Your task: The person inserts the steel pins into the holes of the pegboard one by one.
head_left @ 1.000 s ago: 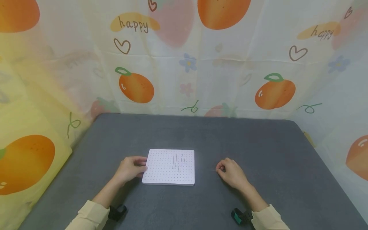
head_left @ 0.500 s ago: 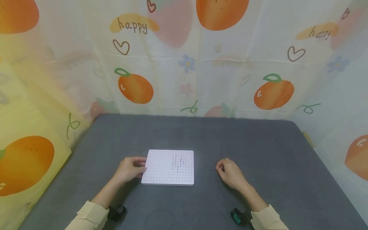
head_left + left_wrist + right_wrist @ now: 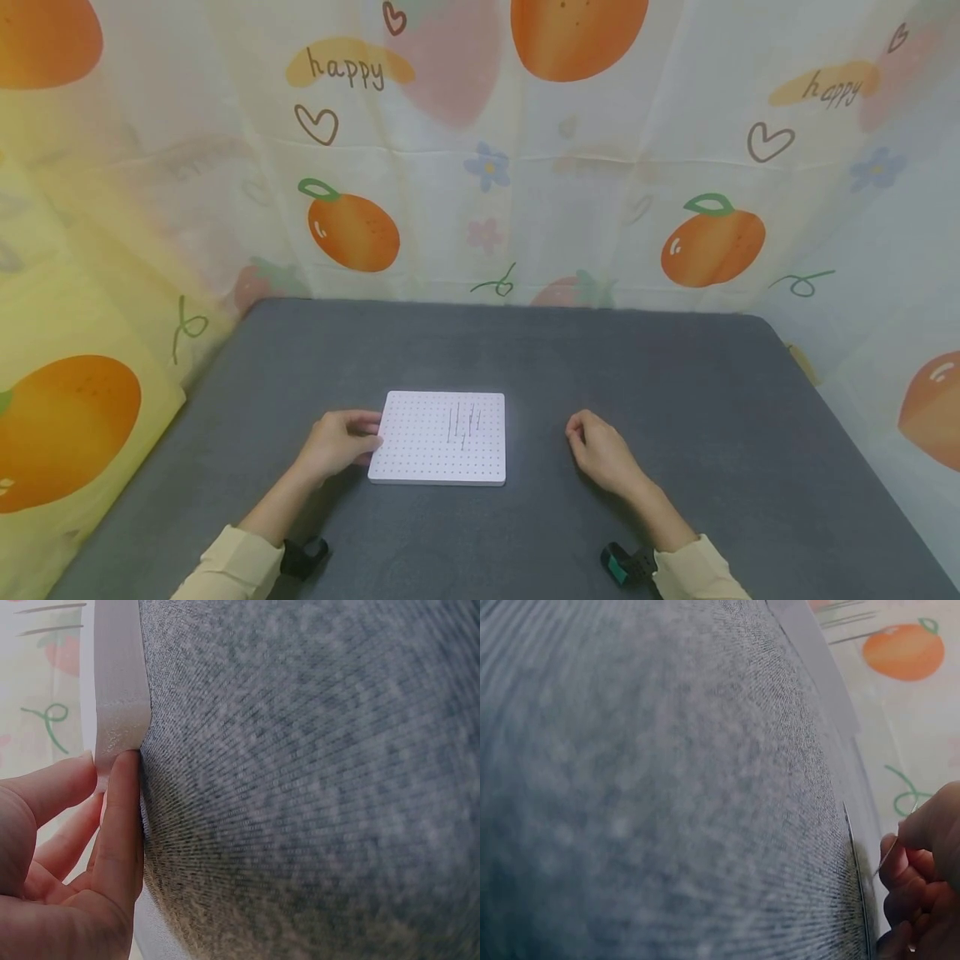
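Note:
A white pegboard [image 3: 420, 437] with rows of small holes lies on the table, and several thin metal needles [image 3: 457, 421] stand up from its right half. My left hand [image 3: 333, 442] grips the board's left edge; in the left wrist view the thumb [image 3: 64, 780] and fingers meet at the corner of the board [image 3: 120, 675]. Right of the board, my right hand [image 3: 603, 450] is held apart from it. In the right wrist view, thumb and finger pinch a thin needle [image 3: 887, 856], tilted over the table. Another needle [image 3: 857, 862] lies on the tabletop below.
The dark grey table [image 3: 637, 358] reaches back to a printed fruit curtain [image 3: 570, 208]. Black wrist straps [image 3: 303, 557] sit near both cream sleeves [image 3: 236, 558]. At the left, a yellowish curtain [image 3: 75, 317] hangs beside the table edge.
My right hand has shifted very slightly to the right. A faint thin line by its fingertips no longer shows in the head view. The left hand and board stay in place.

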### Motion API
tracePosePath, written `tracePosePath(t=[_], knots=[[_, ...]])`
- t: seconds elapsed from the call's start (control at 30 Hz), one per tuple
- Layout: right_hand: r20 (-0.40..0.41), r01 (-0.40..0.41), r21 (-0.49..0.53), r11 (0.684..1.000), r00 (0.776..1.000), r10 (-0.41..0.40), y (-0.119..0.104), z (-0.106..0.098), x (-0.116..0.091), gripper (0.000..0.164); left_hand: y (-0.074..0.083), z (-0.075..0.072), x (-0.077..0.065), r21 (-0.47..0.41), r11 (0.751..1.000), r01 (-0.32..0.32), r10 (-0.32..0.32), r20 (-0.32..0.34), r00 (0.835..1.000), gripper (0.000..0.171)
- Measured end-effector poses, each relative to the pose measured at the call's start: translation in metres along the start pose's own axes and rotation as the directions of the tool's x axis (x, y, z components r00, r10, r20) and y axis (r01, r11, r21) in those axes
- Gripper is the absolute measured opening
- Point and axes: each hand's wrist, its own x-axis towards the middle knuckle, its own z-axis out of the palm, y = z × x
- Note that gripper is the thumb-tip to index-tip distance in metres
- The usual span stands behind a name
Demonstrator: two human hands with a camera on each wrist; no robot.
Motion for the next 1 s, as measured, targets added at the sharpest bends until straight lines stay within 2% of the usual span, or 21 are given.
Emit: tracePosePath(t=[0.23, 0.37, 0.67, 1.0], knots=[[0.022, -0.051, 0.068, 0.996, 0.999, 0.05, -0.005, -0.002, 0.001, 0.006, 0.001, 0.0, 0.0, 0.008, 1.0, 0.008, -0.008, -0.003, 1.0, 0.039], [-0.002, -0.053, 0.08, 0.995, 0.999, 0.054, -0.009, -0.004, 0.001, 0.01, 0.0, 0.0, 0.0, 0.009, 1.0, 0.008, -0.008, -0.002, 1.0, 0.038], [-0.077, 0.04, 0.086, 0.996, 0.996, -0.033, -0.013, -0.002, 0.003, 0.015, -0.001, 0.001, 0.0, 0.015, 1.0, 0.006, -0.006, -0.011, 1.0, 0.038], [-0.179, 0.106, 0.113, 0.988, 0.98, -0.085, -0.023, 0.003, 0.006, 0.016, -0.002, 0.001, 0.001, 0.024, 1.0, -0.001, 0.001, -0.015, 1.0, 0.038]])
